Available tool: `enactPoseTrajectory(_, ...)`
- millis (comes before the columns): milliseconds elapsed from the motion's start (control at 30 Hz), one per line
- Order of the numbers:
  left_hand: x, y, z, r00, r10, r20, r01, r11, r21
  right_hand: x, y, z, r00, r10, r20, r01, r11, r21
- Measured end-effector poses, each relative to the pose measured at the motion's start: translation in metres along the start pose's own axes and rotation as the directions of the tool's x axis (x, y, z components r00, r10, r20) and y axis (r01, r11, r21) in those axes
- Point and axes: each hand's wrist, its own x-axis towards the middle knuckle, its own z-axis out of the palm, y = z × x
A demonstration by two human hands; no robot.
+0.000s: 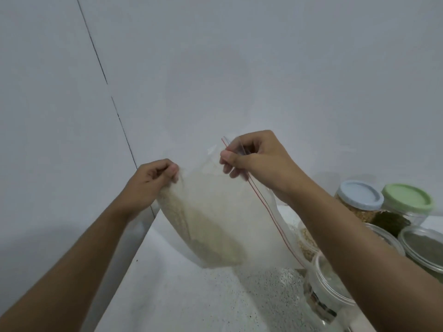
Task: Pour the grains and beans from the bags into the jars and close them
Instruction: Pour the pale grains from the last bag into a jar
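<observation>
Head view: both hands are raised above the table (191,295) with a clear bag (215,224) of pale grains held between them. The left hand (153,180) pinches the bag's closed far corner. The right hand (254,161), a little higher, pinches the zip edge (266,204), whose two strips seem to be parted at the fingers.

The zip edge runs from the right hand down and to the right, and its lower end reaches close to the rim of the open jar (321,291). That jar stands under the right forearm, so the right hand is the nearer one. The grains sag to the low side, below the left hand and away from the mouth.

To pour, I judge the left hand must lift its corner so the grains run along the bag's length toward the zip end over the jar.
</observation>
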Motion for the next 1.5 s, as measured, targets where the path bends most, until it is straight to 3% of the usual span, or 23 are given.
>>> enactPoseTrajectory(133,0.002,0.006,-0.005,1.000,0.026,-0.001,-0.026,0.999,0.037,0.002,0.007,-0.006,1.000,0.008,-0.016,-0.007,0.998,0.065)
enactPoseTrajectory(267,0.004,0.016,0.009,0.971,0.017,0.239,-0.077,0.967,0.242,-0.003,0.023,-0.007,0.999,0.039,0.015,-0.039,0.999,-0.010)
enactPoseTrajectory(367,0.004,0.007,0.007,0.980,-0.029,0.199,-0.025,0.964,0.263,-0.005,0.036,-0.011,0.997,0.075,-0.005,-0.075,0.997,0.027)
enactPoseTrajectory(600,-0.025,-0.036,0.001,0.979,-0.196,0.060,0.192,0.979,0.067,-0.010,0.046,-0.017,0.997,0.073,-0.034,-0.074,0.997,-0.032)
enactPoseTrajectory(667,-0.036,-0.056,0.000,0.963,-0.270,0.007,0.270,0.957,-0.107,-0.011,0.049,-0.016,0.996,0.078,-0.041,-0.078,0.997,-0.011)
enactPoseTrajectory(767,-0.053,-0.081,0.008,0.919,-0.387,0.076,0.378,0.811,-0.447,-0.012,0.050,-0.014,0.997,0.071,-0.034,-0.072,0.997,-0.017)
enactPoseTrajectory(833,-0.055,-0.091,0.017,0.915,-0.399,0.066,0.369,0.757,-0.540,-0.011,0.050,-0.013,0.997,0.072,-0.030,-0.073,0.997,-0.026)
enactPoseTrajectory(933,-0.047,-0.096,0.031,0.892,-0.439,-0.110,0.277,0.720,-0.637,-0.010,0.049,-0.011,0.997,0.066,-0.038,-0.067,0.997,-0.026)
enactPoseTrajectory(1000,-0.041,-0.091,0.041,0.880,-0.452,-0.144,0.227,0.668,-0.709,-0.010,0.048,-0.010,0.998,0.054,-0.044,-0.055,0.998,-0.037)
enactPoseTrajectory(1233,-0.049,-0.092,0.082,0.810,-0.581,0.081,0.396,0.439,-0.807,-0.010,0.051,-0.005,0.998,0.051,-0.049,-0.054,0.997,-0.057)
enactPoseTrajectory(1500,-0.028,-0.075,0.078,0.798,-0.593,-0.107,0.212,0.443,-0.871,-0.009,0.043,-0.005,0.999,-0.019,-0.049,0.015,0.996,-0.091)
